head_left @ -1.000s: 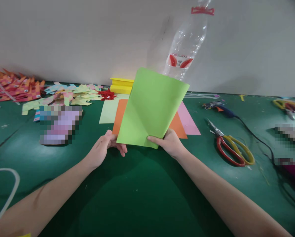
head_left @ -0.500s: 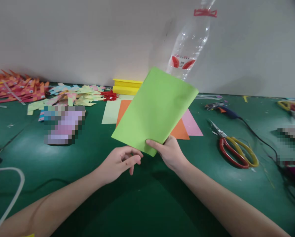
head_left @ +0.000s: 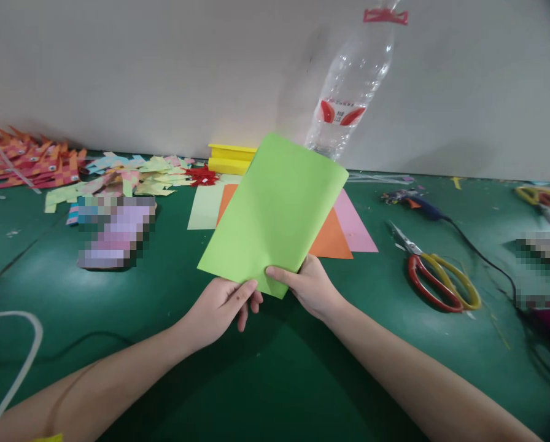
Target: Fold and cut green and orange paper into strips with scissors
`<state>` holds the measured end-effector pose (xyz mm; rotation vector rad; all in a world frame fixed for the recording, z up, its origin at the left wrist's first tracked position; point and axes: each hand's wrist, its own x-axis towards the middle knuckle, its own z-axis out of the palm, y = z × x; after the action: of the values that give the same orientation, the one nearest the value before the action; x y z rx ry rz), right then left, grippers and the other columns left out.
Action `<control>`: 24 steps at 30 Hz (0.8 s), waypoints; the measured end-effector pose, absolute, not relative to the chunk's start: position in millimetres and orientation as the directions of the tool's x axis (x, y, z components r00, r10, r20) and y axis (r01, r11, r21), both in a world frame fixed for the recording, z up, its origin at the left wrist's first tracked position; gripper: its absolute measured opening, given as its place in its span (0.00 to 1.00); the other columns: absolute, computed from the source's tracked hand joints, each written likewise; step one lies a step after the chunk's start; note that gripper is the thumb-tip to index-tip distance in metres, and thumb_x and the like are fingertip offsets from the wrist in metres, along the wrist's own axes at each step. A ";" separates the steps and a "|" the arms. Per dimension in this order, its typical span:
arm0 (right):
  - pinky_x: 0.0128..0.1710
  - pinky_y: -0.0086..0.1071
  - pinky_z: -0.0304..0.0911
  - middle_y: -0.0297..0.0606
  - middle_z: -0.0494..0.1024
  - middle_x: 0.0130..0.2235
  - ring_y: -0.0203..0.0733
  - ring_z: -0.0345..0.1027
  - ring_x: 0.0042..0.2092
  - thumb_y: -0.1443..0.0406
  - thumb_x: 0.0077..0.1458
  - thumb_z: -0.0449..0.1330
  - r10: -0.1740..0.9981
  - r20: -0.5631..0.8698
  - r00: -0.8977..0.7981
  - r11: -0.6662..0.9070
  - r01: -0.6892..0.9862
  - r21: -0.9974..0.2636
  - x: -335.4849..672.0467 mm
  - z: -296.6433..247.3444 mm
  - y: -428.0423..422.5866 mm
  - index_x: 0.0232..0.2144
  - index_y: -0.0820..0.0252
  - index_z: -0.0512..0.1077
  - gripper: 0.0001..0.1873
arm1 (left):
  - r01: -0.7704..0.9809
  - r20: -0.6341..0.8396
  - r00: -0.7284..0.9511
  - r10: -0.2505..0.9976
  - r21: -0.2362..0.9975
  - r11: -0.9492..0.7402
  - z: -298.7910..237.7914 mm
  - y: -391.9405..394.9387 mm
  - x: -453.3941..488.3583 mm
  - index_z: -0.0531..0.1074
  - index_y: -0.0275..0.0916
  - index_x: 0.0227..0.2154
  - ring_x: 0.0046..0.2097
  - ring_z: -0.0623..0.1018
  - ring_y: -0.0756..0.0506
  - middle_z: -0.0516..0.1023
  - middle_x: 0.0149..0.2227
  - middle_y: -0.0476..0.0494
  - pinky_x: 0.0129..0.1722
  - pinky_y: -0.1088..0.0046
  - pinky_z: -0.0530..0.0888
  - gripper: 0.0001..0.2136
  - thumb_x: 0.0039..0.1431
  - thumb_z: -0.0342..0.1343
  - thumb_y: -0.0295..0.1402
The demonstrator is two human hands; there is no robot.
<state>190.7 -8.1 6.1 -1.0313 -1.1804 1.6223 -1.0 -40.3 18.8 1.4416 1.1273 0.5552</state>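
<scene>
A light green sheet of paper (head_left: 275,209), which looks folded over along its right side, is held tilted above the table. My right hand (head_left: 312,285) grips its lower right edge, thumb on the front and fingers behind. At the bottom edge, my left hand (head_left: 229,310) pinches the paper between thumb and fingers; part of those fingers is hidden behind it. Beneath and beyond the green paper lie an orange sheet (head_left: 333,239), a pink sheet (head_left: 355,227) and a pale green sheet (head_left: 204,212), partly covered from view.
Red-and-yellow-handled scissors (head_left: 436,276) and a corded tool (head_left: 425,205) lie to the right. A clear plastic bottle (head_left: 348,80) leans by the wall. Paper strips (head_left: 132,175), folded yellow paper (head_left: 231,159), orange paper pieces (head_left: 35,156) and a blurred phone (head_left: 118,236) are left.
The green paper has moved slightly left and down with my right hand. My left hand has closed its thumb onto the paper's bottom edge.
</scene>
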 end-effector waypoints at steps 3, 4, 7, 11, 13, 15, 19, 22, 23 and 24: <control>0.49 0.46 0.70 0.43 0.80 0.46 0.50 0.74 0.47 0.60 0.42 0.70 0.946 -0.133 -0.295 -0.187 -0.161 -0.969 190.8 6.8 -8.0 0.41 0.58 0.75 0.21 | 0.325 -0.268 0.425 0.865 0.937 0.130 18.2 -40.7 -0.7 0.73 0.36 0.27 0.21 0.72 0.50 0.72 0.18 0.50 0.29 0.73 0.69 0.23 0.66 0.43 0.48; 0.49 0.46 0.70 0.43 0.80 0.46 0.50 0.74 0.47 0.60 0.42 0.70 0.946 -0.134 -0.297 -0.188 -0.162 -0.969 190.9 7.0 -7.9 0.41 0.58 0.74 0.21 | 0.326 -0.270 0.424 0.864 0.936 0.132 18.1 -40.8 -0.7 0.73 0.36 0.27 0.21 0.72 0.50 0.72 0.18 0.50 0.30 0.72 0.69 0.23 0.66 0.43 0.48; 0.49 0.45 0.70 0.43 0.80 0.46 0.49 0.74 0.47 0.61 0.42 0.70 0.944 -0.133 -0.303 -0.191 -0.173 -0.966 191.2 7.4 -7.5 0.41 0.57 0.74 0.21 | 0.326 -0.274 0.423 0.863 0.935 0.137 18.5 -41.2 -0.5 0.74 0.36 0.27 0.21 0.72 0.50 0.72 0.18 0.50 0.30 0.72 0.69 0.24 0.65 0.43 0.48; 0.49 0.44 0.70 0.43 0.80 0.46 0.49 0.74 0.47 0.62 0.42 0.70 0.942 -0.124 -0.312 -0.190 -0.193 -0.963 191.4 7.8 -7.2 0.41 0.58 0.74 0.21 | 0.328 -0.280 0.423 0.862 0.934 0.143 19.3 -41.3 -0.6 0.74 0.36 0.26 0.21 0.71 0.50 0.72 0.18 0.50 0.30 0.72 0.68 0.24 0.65 0.43 0.48; 0.49 0.45 0.70 0.43 0.80 0.46 0.49 0.74 0.47 0.63 0.42 0.70 0.941 -0.127 -0.313 -0.194 -0.193 -0.962 191.5 8.3 -7.1 0.41 0.58 0.75 0.20 | 0.332 -0.288 0.422 0.860 0.931 0.150 19.4 -41.1 -0.8 0.74 0.36 0.27 0.21 0.71 0.50 0.72 0.18 0.50 0.29 0.72 0.68 0.23 0.65 0.43 0.48; 0.50 0.45 0.70 0.42 0.80 0.46 0.49 0.74 0.47 0.63 0.42 0.70 0.941 -0.130 -0.313 -0.197 -0.193 -0.961 191.5 8.8 -7.0 0.40 0.57 0.75 0.20 | 0.338 -0.296 0.420 0.858 0.928 0.155 19.3 -40.9 -1.3 0.74 0.36 0.27 0.20 0.70 0.50 0.72 0.18 0.50 0.28 0.72 0.68 0.23 0.65 0.43 0.49; 0.49 0.45 0.70 0.42 0.80 0.45 0.49 0.74 0.47 0.63 0.42 0.70 0.941 -0.119 -0.316 -0.191 -0.205 -0.960 191.9 8.3 -6.6 0.40 0.57 0.76 0.19 | 0.343 -0.296 0.415 0.861 0.927 0.153 19.5 -40.9 -1.9 0.74 0.36 0.27 0.21 0.71 0.51 0.72 0.18 0.50 0.29 0.73 0.68 0.23 0.65 0.44 0.48; 0.49 0.44 0.70 0.42 0.80 0.45 0.48 0.74 0.47 0.64 0.43 0.70 0.940 -0.108 -0.324 -0.185 -0.217 -0.959 192.3 6.8 -6.0 0.40 0.58 0.75 0.19 | 0.347 -0.302 0.414 0.859 0.925 0.158 20.2 -40.9 -1.3 0.73 0.35 0.27 0.21 0.71 0.51 0.72 0.18 0.50 0.30 0.73 0.69 0.23 0.65 0.43 0.48; 0.49 0.44 0.70 0.43 0.80 0.46 0.48 0.74 0.47 0.64 0.43 0.70 0.939 -0.109 -0.325 -0.187 -0.220 -0.958 192.3 6.3 -5.9 0.41 0.58 0.75 0.20 | 0.349 -0.305 0.416 0.857 0.923 0.160 20.7 -41.0 -1.0 0.73 0.35 0.27 0.21 0.71 0.51 0.72 0.18 0.50 0.29 0.73 0.69 0.23 0.65 0.43 0.48; 0.49 0.44 0.70 0.44 0.79 0.46 0.49 0.74 0.47 0.64 0.42 0.70 0.940 -0.111 -0.324 -0.189 -0.220 -0.957 192.2 6.1 -6.0 0.41 0.59 0.75 0.20 | 0.350 -0.307 0.417 0.856 0.923 0.160 21.2 -41.0 -0.7 0.73 0.35 0.27 0.21 0.71 0.52 0.72 0.19 0.50 0.29 0.74 0.69 0.23 0.65 0.43 0.47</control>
<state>192.2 -6.0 6.1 -0.9621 -1.1585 1.6617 -0.7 -41.0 21.2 1.4268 1.1547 0.5095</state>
